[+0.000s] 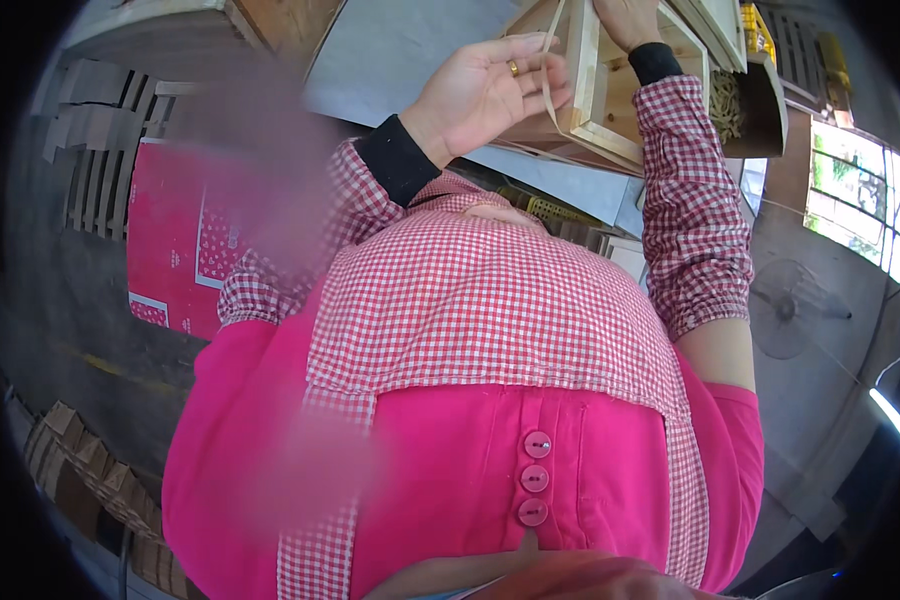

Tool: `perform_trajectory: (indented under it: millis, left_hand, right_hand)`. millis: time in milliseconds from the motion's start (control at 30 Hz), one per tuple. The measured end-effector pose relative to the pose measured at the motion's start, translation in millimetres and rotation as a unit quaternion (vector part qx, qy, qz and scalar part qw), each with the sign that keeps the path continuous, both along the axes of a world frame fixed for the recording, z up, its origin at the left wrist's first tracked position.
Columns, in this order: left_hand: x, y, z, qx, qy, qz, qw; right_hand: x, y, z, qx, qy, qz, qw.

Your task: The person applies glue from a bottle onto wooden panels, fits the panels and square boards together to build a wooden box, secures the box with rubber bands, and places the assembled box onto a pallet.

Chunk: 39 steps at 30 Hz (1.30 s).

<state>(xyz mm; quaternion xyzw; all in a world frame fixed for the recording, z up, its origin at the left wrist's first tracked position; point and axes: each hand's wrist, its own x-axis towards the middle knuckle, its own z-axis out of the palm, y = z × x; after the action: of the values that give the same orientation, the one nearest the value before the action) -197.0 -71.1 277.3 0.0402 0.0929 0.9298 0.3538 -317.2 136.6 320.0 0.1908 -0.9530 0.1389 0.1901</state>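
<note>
My left hand (500, 85), a ring on one finger, is raised palm up beside the pale wooden box (600, 110). A thin tan elastic band (548, 95) runs across its bent fingers and bows toward the hand. The band's lower end reaches the box's near left corner; its upper end leaves the picture. At the top edge, my right hand (630, 20) reaches over the far part of the wooden box. Its fingertips are cut off, so what they touch is hidden. Both wrists have black cuffs on checked sleeves.
Right of the wooden box stands an open carton (765, 110) with many tan bands (725, 105) inside. A grey-white tabletop (390, 60) lies under the work. To the left are a pink printed carton (170, 230) and wooden slats (95, 180). A fan (790, 305) stands at the right.
</note>
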Motion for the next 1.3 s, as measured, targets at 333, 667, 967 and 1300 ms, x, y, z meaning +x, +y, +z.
perform_trajectory:
  millis: [333, 667, 967, 1300]
  left_hand:
    - [-12, -1, 27, -0.299, 0.125, 0.152, 0.934]
    - [-22, 63, 19, -0.499, 0.353, 0.322, 0.723]
    - [-19, 77, 12, -0.48, 0.331, 0.286, 0.761]
    - [-36, 69, -1, -0.423, 0.356, 0.25, 0.795]
  right_hand:
    - [129, -6, 50, -0.016, -0.06, 0.142, 0.988]
    - [185, 14, 25, -0.015, -0.142, 0.21, 0.967]
    - [187, 13, 20, -0.013, -0.089, 0.199, 0.976]
    - [195, -34, -11, 0.09, 0.137, -0.055, 0.985]
